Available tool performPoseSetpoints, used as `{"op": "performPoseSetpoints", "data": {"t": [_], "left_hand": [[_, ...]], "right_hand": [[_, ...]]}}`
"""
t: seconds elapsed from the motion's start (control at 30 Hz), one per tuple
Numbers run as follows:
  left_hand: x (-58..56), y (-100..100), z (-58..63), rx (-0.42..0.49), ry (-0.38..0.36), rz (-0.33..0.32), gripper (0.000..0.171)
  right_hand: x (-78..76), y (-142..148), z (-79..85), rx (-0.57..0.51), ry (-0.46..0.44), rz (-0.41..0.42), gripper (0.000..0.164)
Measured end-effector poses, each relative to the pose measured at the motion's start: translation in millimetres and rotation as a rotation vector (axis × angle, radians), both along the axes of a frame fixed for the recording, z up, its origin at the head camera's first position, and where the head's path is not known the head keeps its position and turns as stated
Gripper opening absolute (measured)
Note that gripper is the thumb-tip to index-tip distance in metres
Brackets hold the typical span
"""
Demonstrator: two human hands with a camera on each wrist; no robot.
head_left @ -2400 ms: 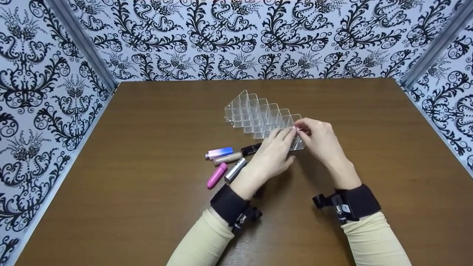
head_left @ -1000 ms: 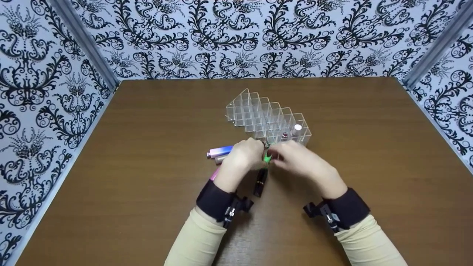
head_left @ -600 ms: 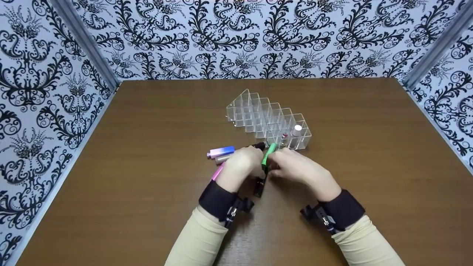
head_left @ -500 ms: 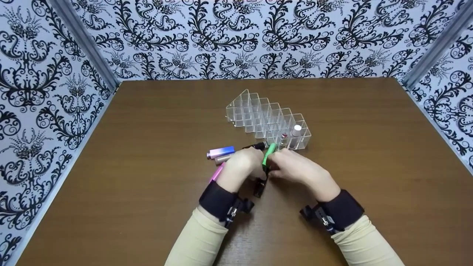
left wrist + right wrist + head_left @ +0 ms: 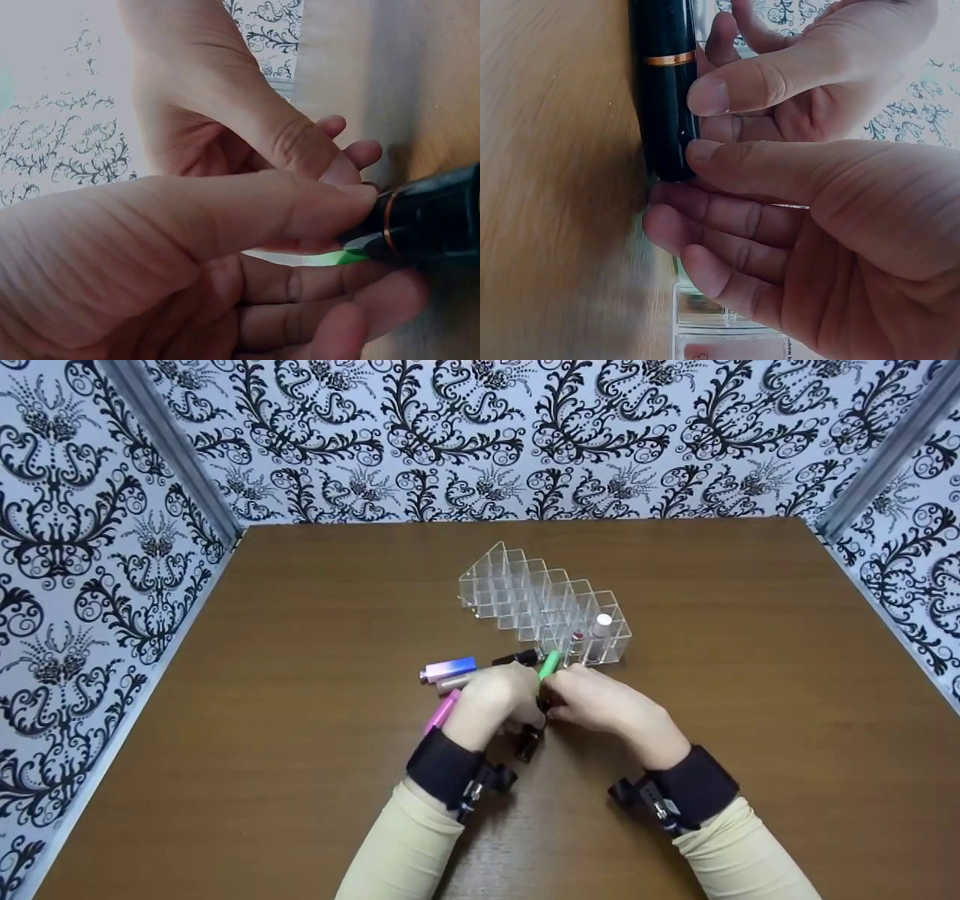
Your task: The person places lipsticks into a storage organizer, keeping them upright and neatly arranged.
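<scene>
A black lipstick tube with a gold ring (image 5: 667, 112) lies low over the table between my hands. My left hand (image 5: 499, 690) pinches it close to the ring, thumb against fingers. At the tube's end, the thumb and fingers of my right hand (image 5: 600, 697) pinch it too, as the right wrist view shows. In the head view, fingers cover most of the tube. A green tube (image 5: 549, 664) lies just past the fingertips, in front of the clear stepped organizer (image 5: 525, 592). A white-capped bottle (image 5: 602, 626) and a small red-topped item (image 5: 577, 641) stand in its right-end compartments.
Left of my left hand lie a pink-and-blue tube (image 5: 448, 669), a beige tube (image 5: 453, 683) and a magenta tube (image 5: 442, 712). A black tube (image 5: 517, 658) lies beyond that hand. Patterned walls (image 5: 480, 442) enclose the brown table (image 5: 300, 697).
Both hands have come from the organizer's right end down to the tubes and now pinch the black lipstick. The white-capped bottle now shows standing in the organizer. Little moves over the last half second.
</scene>
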State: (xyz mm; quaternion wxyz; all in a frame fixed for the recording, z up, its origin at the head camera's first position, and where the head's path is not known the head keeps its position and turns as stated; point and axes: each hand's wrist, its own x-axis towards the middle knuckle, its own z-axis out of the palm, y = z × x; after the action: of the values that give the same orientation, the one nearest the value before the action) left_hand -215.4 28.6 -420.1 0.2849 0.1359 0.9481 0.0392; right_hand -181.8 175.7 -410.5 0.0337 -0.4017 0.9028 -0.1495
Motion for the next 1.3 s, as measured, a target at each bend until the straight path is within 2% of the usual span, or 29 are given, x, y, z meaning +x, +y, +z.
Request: {"op": "performPoseSetpoints", "data": {"t": [0.1, 0.2, 0.3, 0.43, 0.53, 0.63, 0.77, 0.9, 1.03, 1.17, 1.3], "left_hand": [[1.4, -1.7, 1.1, 0.028, -0.025, 0.031, 0.021], [19.0, -8.0, 31.4, 0.08, -0.036, 0.023, 0.022], [24.5, -11.7, 40.1, 0.122, -0.024, -0.01, 0.025], [24.8, -14.9, 44.9, 0.183, -0.05, -0.051, 0.025], [21.8, -17.6, 45.0, 0.217, -0.083, -0.085, 0.022], [18.6, -20.9, 44.5, 0.256, -0.082, -0.121, 0.018], [15.8, -24.4, 46.6, 0.331, 0.018, -0.169, 0.013], [13.5, -24.7, 49.2, 0.455, 0.195, -0.174, 0.018], [11.1, -20.4, 48.8, 0.655, 0.356, -0.142, 0.025], [10.6, -13.7, 48.5, 0.908, 0.437, -0.108, 0.02], [11.8, -5.8, 48.4, 1.104, 0.504, -0.133, 0.026]], "right_hand": [[0.4, 0.8, 0.4, -0.028, -0.003, -0.002, 0.015], [0.5, 0.7, 2.5, -0.061, -0.032, -0.026, 0.015], [-0.7, 0.8, 4.3, -0.083, -0.052, -0.053, 0.013], [-3.2, 2.2, 6.3, -0.129, -0.065, -0.066, 0.009], [-4.3, 4.2, 8.6, -0.177, -0.082, -0.07, 0.011], [-4.6, 6.2, 12.5, -0.232, -0.118, -0.093, 0.011], [-5.0, 9.4, 20.0, -0.318, -0.122, -0.148, 0.01], [-6.4, 15.3, 28.1, -0.43, -0.073, -0.208, 0.013], [-6.5, 22.2, 37.0, -0.539, -0.015, -0.305, 0.017], [-5.1, 27.4, 45.8, -0.665, 0.034, -0.374, 0.018], [-4.5, 32.9, 53.0, -0.801, 0.101, -0.409, 0.02]]}}
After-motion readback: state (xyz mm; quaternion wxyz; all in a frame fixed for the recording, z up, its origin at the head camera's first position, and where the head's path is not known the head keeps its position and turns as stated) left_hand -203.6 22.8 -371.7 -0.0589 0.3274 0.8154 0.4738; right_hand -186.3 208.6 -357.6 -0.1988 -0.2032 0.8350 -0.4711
